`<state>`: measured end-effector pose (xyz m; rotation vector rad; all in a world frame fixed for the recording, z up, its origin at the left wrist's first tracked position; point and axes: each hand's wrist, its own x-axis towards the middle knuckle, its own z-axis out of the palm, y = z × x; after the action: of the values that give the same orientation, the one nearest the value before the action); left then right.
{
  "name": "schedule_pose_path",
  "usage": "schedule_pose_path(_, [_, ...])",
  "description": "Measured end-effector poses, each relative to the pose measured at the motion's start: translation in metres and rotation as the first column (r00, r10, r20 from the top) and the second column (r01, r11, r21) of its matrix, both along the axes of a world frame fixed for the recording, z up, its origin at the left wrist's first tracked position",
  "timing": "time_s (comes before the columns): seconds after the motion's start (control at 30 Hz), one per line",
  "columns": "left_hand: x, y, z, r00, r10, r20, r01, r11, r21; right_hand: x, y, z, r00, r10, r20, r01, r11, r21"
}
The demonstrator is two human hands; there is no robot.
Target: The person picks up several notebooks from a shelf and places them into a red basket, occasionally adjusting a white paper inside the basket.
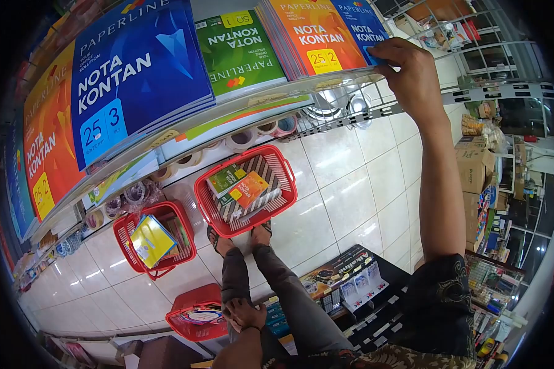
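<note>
My right hand [410, 77] reaches up to the shelf, thumb and fingers closed at the lower corner of a small blue receipt book [362, 27] marked NOTA KONTAN. An orange receipt book stack [319, 37] stands beside it, then a green one [240, 52] turned upside down. Larger blue receipt books [138, 74] and orange ones [48, 132] lean farther left. Low down, my left hand [245, 313] rests on my leg with its fingers laid out, holding nothing. On the floor, a red basket [287, 184] holds green and orange receipt books on a striped packet.
A second red basket [189, 243] carries yellow-covered books; a third [188, 301] stands nearer my legs. Tape rolls [240, 140] line the lower shelf. A black display stand [388, 301] is close on my right. Cardboard boxes [472, 169] stack farther right.
</note>
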<state>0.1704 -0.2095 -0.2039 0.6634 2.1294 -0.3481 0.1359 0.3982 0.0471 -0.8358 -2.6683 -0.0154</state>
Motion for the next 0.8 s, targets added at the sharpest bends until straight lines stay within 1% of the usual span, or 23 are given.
schedule_pose_path(0.07, [0.000,0.000,0.001,1.000,-0.002,0.014,0.002,1.000,-0.016,0.001,0.000,0.002,0.998,-0.030,0.050,0.031,0.999,-0.027])
schedule_pose_path(0.1, [0.002,-0.001,0.000,1.000,-0.010,-0.003,0.010,1.000,-0.012,0.000,-0.003,0.002,0.998,-0.030,0.047,0.031,0.999,-0.027])
schedule_pose_path(0.17, [0.002,0.000,0.000,1.000,-0.014,-0.023,0.014,1.000,-0.011,-0.009,-0.020,0.004,1.000,0.004,0.017,-0.006,0.994,0.106])
schedule_pose_path(0.2, [0.002,0.001,0.001,1.000,-0.014,-0.018,0.014,1.000,-0.009,-0.015,-0.028,0.005,1.000,0.006,0.015,-0.007,0.995,0.103])
schedule_pose_path(0.27, [0.002,0.000,0.001,1.000,-0.017,-0.012,0.017,1.000,-0.013,-0.022,-0.039,0.006,0.990,0.142,0.022,-0.144,0.984,0.105])
schedule_pose_path(0.37, [0.003,-0.002,-0.001,1.000,-0.010,-0.016,0.010,1.000,-0.004,-0.028,-0.033,-0.002,0.984,0.179,-0.001,-0.178,0.981,0.074])
schedule_pose_path(0.47, [0.003,-0.002,-0.001,1.000,0.009,-0.010,-0.009,1.000,0.000,-0.031,-0.031,-0.003,0.985,0.170,-0.005,-0.169,0.983,0.071])
schedule_pose_path(0.53, [0.005,-0.004,-0.004,0.999,-0.016,-0.028,0.016,1.000,-0.009,-0.033,-0.032,-0.005,0.987,0.161,-0.019,-0.160,0.986,0.050])
schedule_pose_path(0.67, [0.006,-0.005,-0.005,1.000,0.012,-0.016,-0.012,1.000,0.005,-0.034,-0.037,-0.004,0.991,0.131,-0.022,-0.130,0.991,0.028])
schedule_pose_path(0.73, [0.004,-0.001,-0.003,0.998,0.045,0.044,-0.042,0.998,-0.051,-0.034,-0.036,-0.006,0.990,0.138,-0.027,-0.138,0.990,0.024])
schedule_pose_path(0.8, [0.005,-0.002,-0.003,0.998,0.045,0.032,-0.044,0.998,-0.041,-0.035,-0.037,-0.006,0.989,0.144,-0.033,-0.143,0.989,0.020])
